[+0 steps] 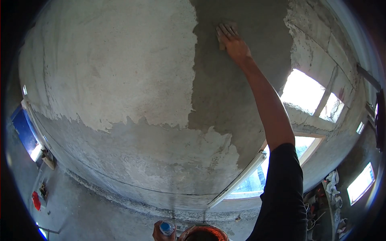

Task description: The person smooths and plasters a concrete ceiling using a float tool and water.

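My right hand (234, 43) is raised to the wall, fingers pressed over a tan sponge (221, 45), most of which is hidden beneath the palm. It lies against a dark, damp-looking patch of plaster (241, 84), left of the patch's right border. Low in the view, my left hand (158, 232) is wrapped round a clear plastic bottle (167, 229) with a blue cap. The bottle's lower part is out of sight. Just right of it is a round container (223, 233) with orange inside, cut off by the bottom edge.
Paler dry plaster (120, 60) borders the dark patch with a ragged edge. A framed window (251, 182) and a bright wall opening (303, 90) are at the right. Cluttered shelves (331, 205) stand lower right. A red item (36, 201) lies on the floor (96, 217) at left.
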Motion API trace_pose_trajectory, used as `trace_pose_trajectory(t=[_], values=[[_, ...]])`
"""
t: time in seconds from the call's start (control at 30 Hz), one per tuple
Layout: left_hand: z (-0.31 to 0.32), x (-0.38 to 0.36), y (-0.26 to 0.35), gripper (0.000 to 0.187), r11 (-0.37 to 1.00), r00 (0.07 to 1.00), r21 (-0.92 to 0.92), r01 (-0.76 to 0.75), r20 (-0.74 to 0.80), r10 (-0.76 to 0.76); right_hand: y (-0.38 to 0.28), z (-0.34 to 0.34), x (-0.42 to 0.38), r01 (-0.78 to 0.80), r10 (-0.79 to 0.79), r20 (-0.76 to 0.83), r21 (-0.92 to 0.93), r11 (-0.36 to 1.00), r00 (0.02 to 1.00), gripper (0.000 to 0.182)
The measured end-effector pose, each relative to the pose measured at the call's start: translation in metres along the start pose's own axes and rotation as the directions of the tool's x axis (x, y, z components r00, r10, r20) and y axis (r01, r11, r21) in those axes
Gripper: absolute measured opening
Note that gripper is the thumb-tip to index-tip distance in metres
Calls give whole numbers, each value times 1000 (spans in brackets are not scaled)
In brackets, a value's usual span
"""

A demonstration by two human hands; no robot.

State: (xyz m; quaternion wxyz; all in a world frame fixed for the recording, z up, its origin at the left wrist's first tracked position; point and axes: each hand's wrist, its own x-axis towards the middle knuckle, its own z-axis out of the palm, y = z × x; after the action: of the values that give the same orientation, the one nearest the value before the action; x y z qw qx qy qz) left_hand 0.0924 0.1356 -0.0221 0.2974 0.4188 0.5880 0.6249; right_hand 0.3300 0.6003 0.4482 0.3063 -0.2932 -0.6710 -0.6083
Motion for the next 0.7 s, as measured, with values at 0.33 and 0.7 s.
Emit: trace_pose_trajectory(t=[0.33,0.7], values=[[-8,-4,7,44,981,996,177,-82,-2,84,22,-27,-78,-156,168,257,-65,986,952,55],[-5,-3,4,48,968,996,235,-88,40,81,7,9,-22,-124,128,88,-50,991,988,53]])
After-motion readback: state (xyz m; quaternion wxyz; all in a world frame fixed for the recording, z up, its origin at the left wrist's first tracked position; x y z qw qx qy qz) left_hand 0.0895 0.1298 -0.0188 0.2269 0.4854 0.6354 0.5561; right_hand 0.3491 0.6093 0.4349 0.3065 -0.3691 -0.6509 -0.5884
